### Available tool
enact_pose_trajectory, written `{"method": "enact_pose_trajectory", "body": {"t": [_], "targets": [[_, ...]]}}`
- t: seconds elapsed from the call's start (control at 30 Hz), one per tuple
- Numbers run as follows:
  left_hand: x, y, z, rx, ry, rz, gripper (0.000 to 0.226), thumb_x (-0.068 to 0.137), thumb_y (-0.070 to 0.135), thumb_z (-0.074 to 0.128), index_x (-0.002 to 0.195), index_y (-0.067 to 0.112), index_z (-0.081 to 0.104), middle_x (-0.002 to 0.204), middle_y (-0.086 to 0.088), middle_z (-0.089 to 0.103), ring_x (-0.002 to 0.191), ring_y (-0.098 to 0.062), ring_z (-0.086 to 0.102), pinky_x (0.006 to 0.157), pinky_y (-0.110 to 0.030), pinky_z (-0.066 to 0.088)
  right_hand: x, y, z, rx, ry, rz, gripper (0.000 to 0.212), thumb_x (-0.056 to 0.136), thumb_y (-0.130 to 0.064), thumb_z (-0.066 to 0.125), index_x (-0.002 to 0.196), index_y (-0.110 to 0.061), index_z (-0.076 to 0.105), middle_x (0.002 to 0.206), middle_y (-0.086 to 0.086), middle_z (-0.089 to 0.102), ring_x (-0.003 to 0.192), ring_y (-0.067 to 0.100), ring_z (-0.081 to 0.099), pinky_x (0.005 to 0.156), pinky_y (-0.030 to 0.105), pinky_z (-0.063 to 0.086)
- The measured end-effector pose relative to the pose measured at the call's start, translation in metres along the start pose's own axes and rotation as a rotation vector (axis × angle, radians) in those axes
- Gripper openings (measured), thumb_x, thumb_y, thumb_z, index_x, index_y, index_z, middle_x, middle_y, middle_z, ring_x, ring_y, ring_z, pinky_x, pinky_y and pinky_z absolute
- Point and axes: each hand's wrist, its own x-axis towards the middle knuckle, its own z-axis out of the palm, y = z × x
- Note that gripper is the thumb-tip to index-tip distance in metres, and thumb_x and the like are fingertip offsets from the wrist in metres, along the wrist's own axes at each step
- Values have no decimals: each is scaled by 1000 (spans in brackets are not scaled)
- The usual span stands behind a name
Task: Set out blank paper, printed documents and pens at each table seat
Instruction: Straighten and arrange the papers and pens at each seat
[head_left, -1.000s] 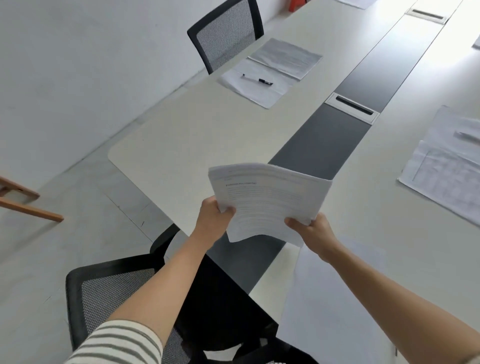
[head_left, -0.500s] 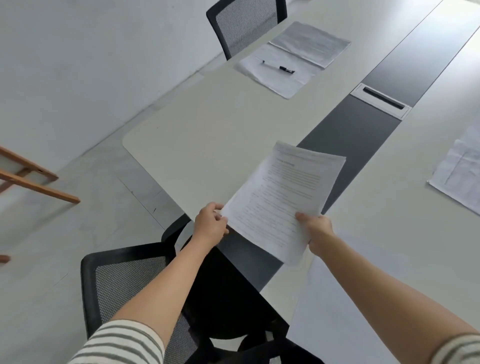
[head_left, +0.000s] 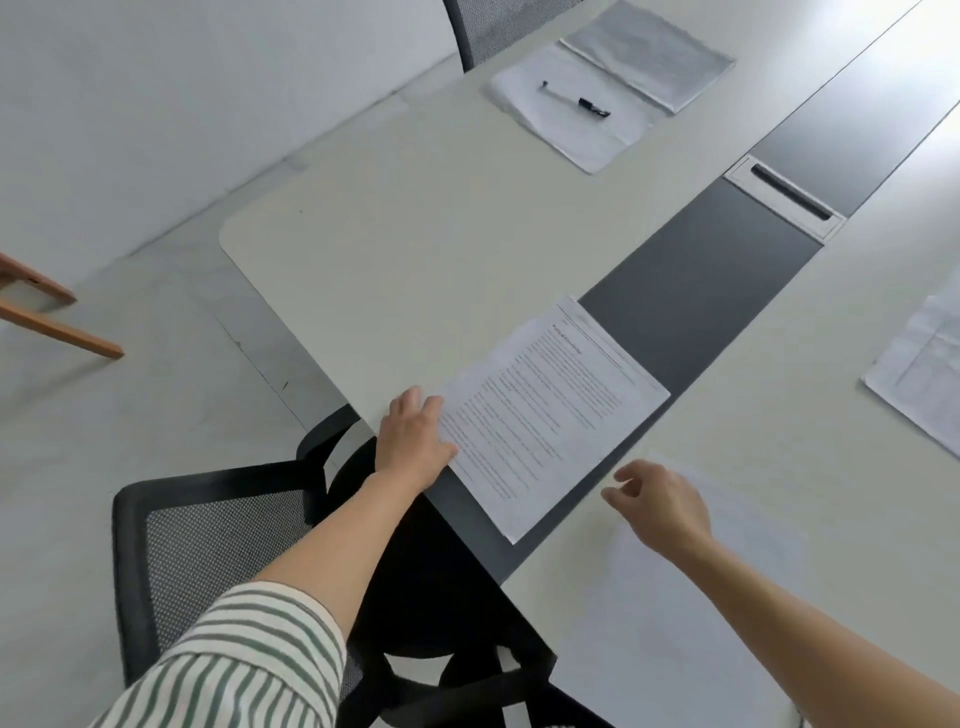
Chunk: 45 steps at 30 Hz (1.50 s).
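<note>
A printed document lies flat on the table at its near end, partly over the dark centre strip. My left hand rests flat with its fingers on the document's left edge. My right hand hovers just right of the document, fingers loosely curled and holding nothing. Under and beyond my right hand lies a blank sheet. At the far seat lie a blank sheet with a pen on it and a printed document.
A black mesh chair stands below my left arm at the table's end. Another mesh chair is at the far seat. A cable slot sits in the dark strip. More papers lie at the right. A wooden frame stands on the floor.
The printed document went from held up in both hands down to lying flat on the table. My right hand let go and drew back to the right; my left hand now lies on its edge.
</note>
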Motion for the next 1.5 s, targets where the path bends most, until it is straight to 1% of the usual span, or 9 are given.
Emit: {"method": "enact_pose_trajectory", "body": {"t": [0.2, 0.43, 0.5, 0.6, 0.7, 1.03, 1.17, 1.33, 1.5], "targets": [[15, -6, 2, 42, 36, 50, 53, 87, 24, 64, 136, 17, 45, 133, -4, 46, 119, -23, 41, 99, -32, 38, -2, -23, 21, 69, -134, -201, 23, 89, -29, 66, 107, -16, 72, 99, -3, 71, 90, 13, 64, 84, 30, 55], [27, -11, -1, 35, 60, 69, 42, 88, 16, 61, 129, 15, 53, 123, -6, 47, 113, -23, 43, 95, -30, 40, 6, -30, 18, -34, 66, -255, 26, 92, -34, 59, 112, -21, 68, 106, -6, 69, 100, 16, 62, 84, 32, 54], [29, -12, -1, 28, 63, 66, 42, 88, 16, 61, 129, 15, 54, 124, -7, 46, 115, -24, 42, 96, -31, 39, 14, -22, 11, -153, 187, -302, 41, 90, -42, 60, 128, -27, 58, 131, -4, 57, 124, 18, 49, 93, 35, 49], [30, -13, -1, 5, 64, 57, 42, 88, 15, 60, 129, 15, 55, 123, -7, 47, 115, -25, 42, 96, -32, 39, 32, -11, 7, -305, 85, -247, 80, 84, -57, 62, 151, -35, 24, 163, 4, 12, 151, 27, 6, 117, 45, 26], [36, -16, -5, -13, 51, 40, 42, 87, 16, 62, 129, 16, 55, 120, -6, 48, 114, -24, 43, 95, -32, 40, 44, -6, 11, -362, 23, -242, 87, 82, -62, 61, 152, -40, 14, 165, 6, -3, 152, 28, -7, 120, 46, 15], [36, -20, -14, 0, 55, -26, 45, 85, 22, 66, 128, 13, 55, 129, -9, 45, 120, -26, 42, 99, -35, 41, 52, -17, 2, -352, 13, -299, 92, 78, -64, 64, 152, -41, 14, 165, 5, -5, 151, 27, -9, 121, 47, 12], [2, 9, -10, -17, 104, 152, 45, 86, 24, 67, 127, 11, 57, 140, -13, 43, 127, -30, 42, 105, -39, 38, 19, 11, -9, -297, 140, -349, 87, 80, -63, 63, 151, -39, 20, 165, 3, -1, 152, 25, -2, 120, 44, 15], [-49, 38, 25, 121, -40, 363, 51, 89, 38, 60, 136, 19, 49, 154, -12, 29, 141, -29, 27, 113, -41, 30, -50, 94, 19, -354, 170, -319, 90, 73, -66, 67, 149, -35, 31, 163, 6, 6, 150, 30, 11, 113, 52, 34], [-61, 38, 49, 287, -138, 319, 63, 94, 50, 48, 148, 26, 27, 160, -13, 11, 148, -30, 9, 120, -41, 18, -87, 119, 54, -391, -45, -166, 95, 80, -72, 52, 153, -40, -1, 162, 4, -20, 149, 25, -18, 122, 42, 6]]}}
